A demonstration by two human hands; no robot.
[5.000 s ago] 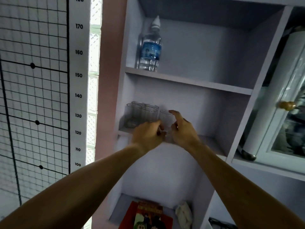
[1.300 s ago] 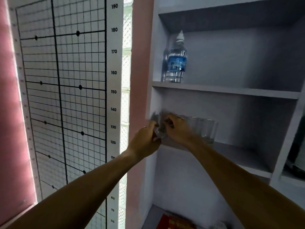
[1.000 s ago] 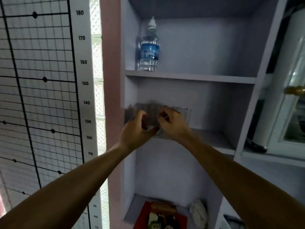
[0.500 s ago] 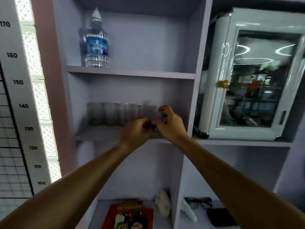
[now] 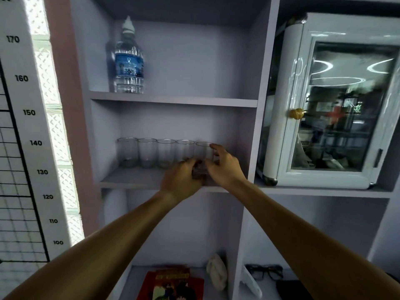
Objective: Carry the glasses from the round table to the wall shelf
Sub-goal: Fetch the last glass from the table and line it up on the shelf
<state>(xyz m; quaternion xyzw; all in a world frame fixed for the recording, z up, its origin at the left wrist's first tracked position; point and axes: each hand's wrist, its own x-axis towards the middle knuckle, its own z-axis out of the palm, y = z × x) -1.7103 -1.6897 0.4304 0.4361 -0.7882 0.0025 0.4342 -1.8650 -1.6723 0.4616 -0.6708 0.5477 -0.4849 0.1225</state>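
Several clear drinking glasses (image 5: 147, 153) stand in a row on the middle board of the pale lilac wall shelf (image 5: 132, 178). The rightmost glass (image 5: 203, 151) sits at the row's right end, and both hands are around its lower half. My left hand (image 5: 183, 177) cups its left side near the base. My right hand (image 5: 223, 164) wraps its right side, with fingers reaching up near the rim. The glass's base is hidden behind my fingers. The round table is out of view.
A water bottle (image 5: 129, 61) stands on the board above. Below lie a red book (image 5: 173, 284) and a white cloth (image 5: 216, 271). A white glass-door cabinet (image 5: 329, 100) fills the right bay, with black spectacles (image 5: 265, 271) beneath. A height chart (image 5: 23, 126) hangs on the left.
My view swung right, bringing the cabinet into sight. Both hands shifted from the left end of the glass row to its right end and now hold the rightmost glass.
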